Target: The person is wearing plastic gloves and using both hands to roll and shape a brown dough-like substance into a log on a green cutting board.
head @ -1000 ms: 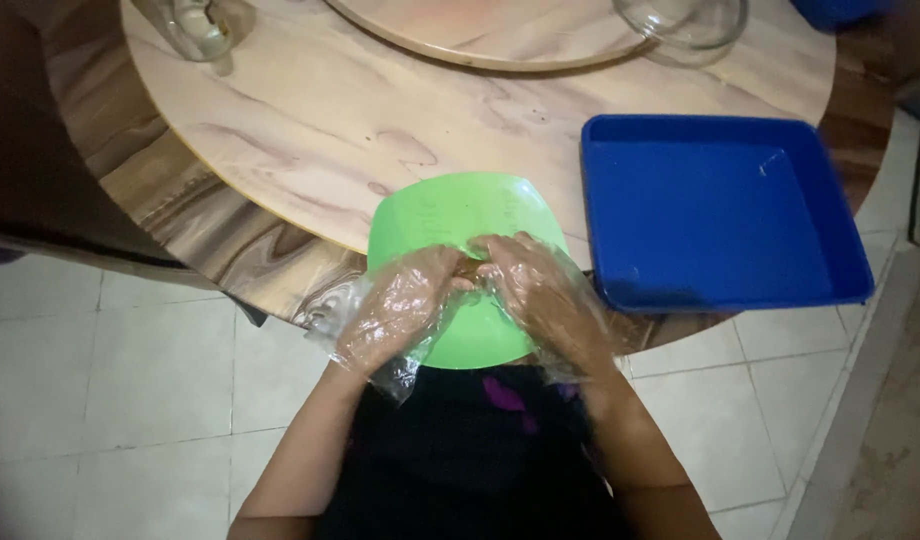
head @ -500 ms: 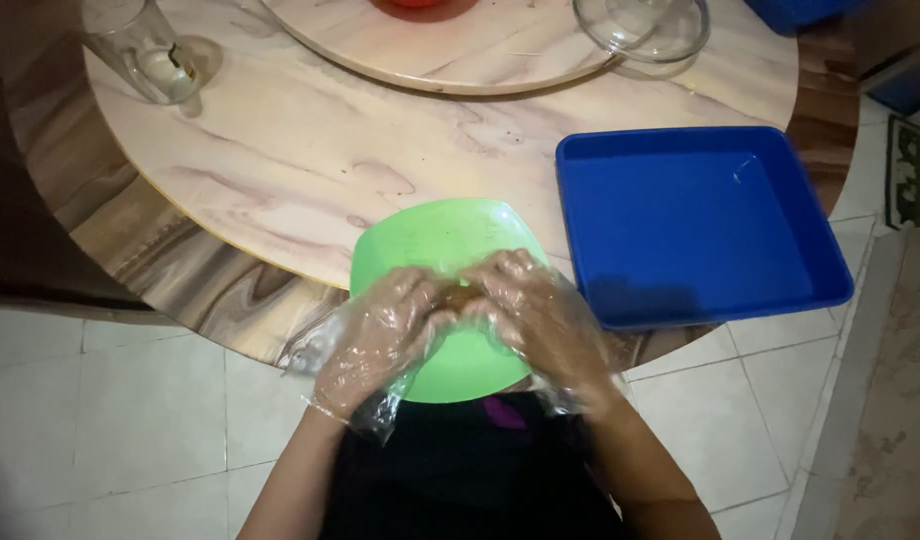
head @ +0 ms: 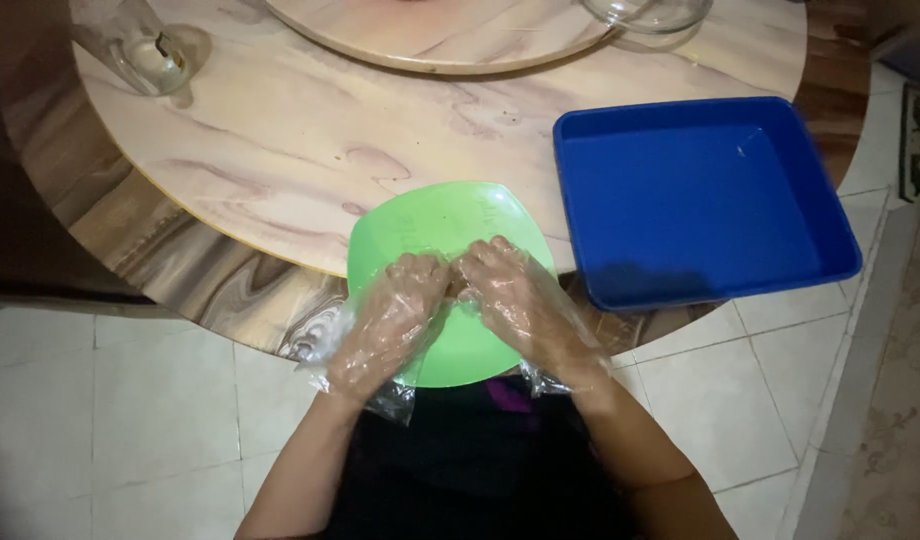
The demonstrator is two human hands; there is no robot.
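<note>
A bright green plastic plate [head: 435, 225] rests on the near edge of a round marble-patterned table [head: 280, 140]. Both my hands wear loose clear plastic gloves and meet over the plate's middle. My left hand [head: 390, 320] and my right hand [head: 510, 295] press fingertips together around a small brownish lump [head: 458, 290], mostly hidden between the fingers. What the lump is cannot be made out.
A square blue tray [head: 700, 195] sits to the right, overhanging the table edge. A glass jar [head: 150, 50] stands at the far left, a glass bowl [head: 645, 12] at the top, and a raised turntable [head: 450, 35] in the table's centre. A tiled floor lies below.
The view has shifted slightly, so plate and tray sit a little lower and to the right. My hands stay together over the plate, working the small lump.
</note>
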